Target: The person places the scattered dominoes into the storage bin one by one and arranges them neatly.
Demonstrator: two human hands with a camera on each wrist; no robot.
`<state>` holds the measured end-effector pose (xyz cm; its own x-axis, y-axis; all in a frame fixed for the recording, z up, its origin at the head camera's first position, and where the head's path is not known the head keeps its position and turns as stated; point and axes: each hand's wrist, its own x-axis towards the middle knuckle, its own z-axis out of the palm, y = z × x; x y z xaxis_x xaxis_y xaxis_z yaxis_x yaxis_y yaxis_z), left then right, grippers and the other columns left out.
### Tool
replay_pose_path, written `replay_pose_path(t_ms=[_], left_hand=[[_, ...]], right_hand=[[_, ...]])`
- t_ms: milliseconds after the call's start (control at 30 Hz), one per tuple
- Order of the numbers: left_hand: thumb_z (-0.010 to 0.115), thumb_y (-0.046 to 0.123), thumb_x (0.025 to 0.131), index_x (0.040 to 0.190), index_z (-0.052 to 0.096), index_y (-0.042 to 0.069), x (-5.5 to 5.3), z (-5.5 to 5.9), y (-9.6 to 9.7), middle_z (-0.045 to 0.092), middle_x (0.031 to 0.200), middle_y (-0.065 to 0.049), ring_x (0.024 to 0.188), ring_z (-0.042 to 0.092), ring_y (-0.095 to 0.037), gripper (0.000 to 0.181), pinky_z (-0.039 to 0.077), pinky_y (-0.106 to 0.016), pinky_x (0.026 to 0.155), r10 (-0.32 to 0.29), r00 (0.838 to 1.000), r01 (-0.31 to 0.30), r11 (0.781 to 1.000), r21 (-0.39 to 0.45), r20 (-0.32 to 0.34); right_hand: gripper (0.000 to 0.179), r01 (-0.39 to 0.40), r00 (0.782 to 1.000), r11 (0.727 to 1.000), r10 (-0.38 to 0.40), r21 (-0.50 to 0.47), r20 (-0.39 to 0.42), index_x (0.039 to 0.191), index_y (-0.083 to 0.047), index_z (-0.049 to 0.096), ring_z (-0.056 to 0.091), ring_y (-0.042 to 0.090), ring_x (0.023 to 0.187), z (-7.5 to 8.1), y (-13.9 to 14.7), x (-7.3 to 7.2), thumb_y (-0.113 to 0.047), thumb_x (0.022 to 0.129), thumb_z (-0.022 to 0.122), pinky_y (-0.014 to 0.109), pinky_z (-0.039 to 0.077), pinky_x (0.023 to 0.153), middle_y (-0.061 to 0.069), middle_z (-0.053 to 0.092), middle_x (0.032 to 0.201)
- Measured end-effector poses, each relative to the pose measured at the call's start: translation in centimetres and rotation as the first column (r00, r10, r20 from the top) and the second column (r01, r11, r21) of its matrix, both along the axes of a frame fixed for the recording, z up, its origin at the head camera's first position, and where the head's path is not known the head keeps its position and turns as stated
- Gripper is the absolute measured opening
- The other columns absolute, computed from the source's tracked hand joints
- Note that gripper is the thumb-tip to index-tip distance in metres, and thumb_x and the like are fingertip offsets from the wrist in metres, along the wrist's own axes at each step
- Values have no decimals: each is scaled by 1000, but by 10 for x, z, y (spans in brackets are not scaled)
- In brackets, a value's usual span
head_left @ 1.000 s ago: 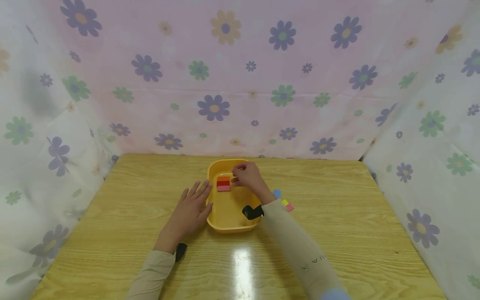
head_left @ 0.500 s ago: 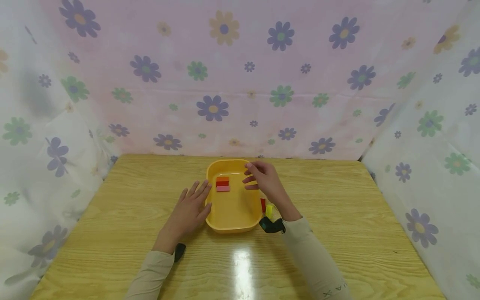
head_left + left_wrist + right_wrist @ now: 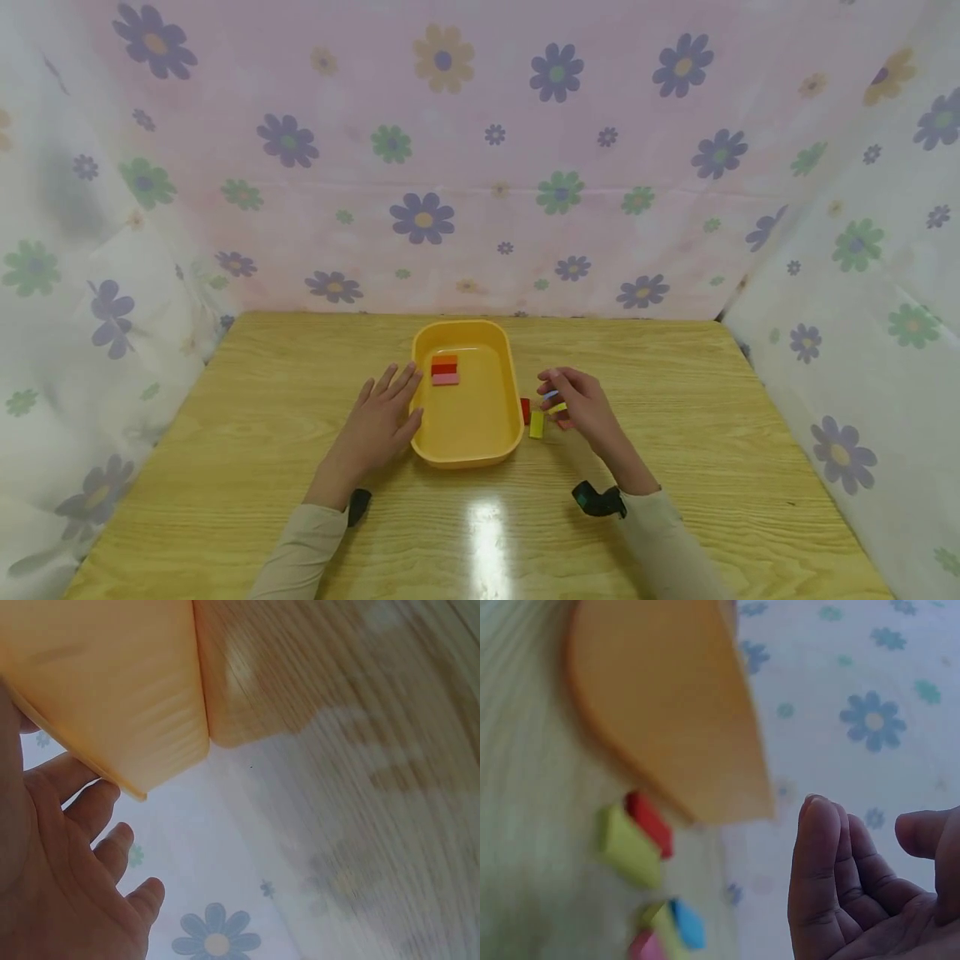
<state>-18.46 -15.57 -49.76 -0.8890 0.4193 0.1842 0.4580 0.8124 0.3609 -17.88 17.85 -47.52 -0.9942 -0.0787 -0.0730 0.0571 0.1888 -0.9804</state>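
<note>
A yellow plastic tub [image 3: 465,461] stands on the table. My left hand [image 3: 378,425] rests on its left rim with fingers spread; the left wrist view shows fingertips along the tub's edge [image 3: 97,776]. Orange [image 3: 444,360], red [image 3: 444,369] and pink [image 3: 446,379] blocks lie side by side in the tub. Right of the tub, my right hand [image 3: 588,408] hovers over loose blocks, thumb apart from the fingers and nothing between them. Under it, blue, yellow and pink [image 3: 566,424] blocks are partly hidden. A yellow block [image 3: 537,425] and a red block [image 3: 525,409] lie against or near the tub's right side.
The wooden table [image 3: 285,358] extends on both sides of the tub. Flower-patterned sheets [image 3: 480,167] enclose it at the back, left and right. A black wrist camera [image 3: 597,500] sits on the right wrist.
My right hand has moved out of the tub, right and toward me, to above the loose blocks. The left hand and the blocks in the tub stay put.
</note>
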Motion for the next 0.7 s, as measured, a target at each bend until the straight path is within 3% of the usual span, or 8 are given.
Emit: replay_pose_path(t_ms=[333,700], left_hand=[[55,31,105,156,39,4,0,0,-2,33,164,-11,154,23,-38,60,18,-66,121,-7,1000,7,1000,-2,11],[56,30,104,156,40,4,3,0,-3,33,164,-11,154,22,-39,60,17,-67,121,-13,1000,13,1000,13,9]], right_hand=[[39,93,994,992,-97,81,50,129,7,62,69,22,86,-32,44,28,-23,109,49,31,61,70,23,69,111],[27,63,998,983,-60,174,-20,123,9,64,68,18,80,-39,58,42,-8,102,60,28,60,65,24,68,104]])
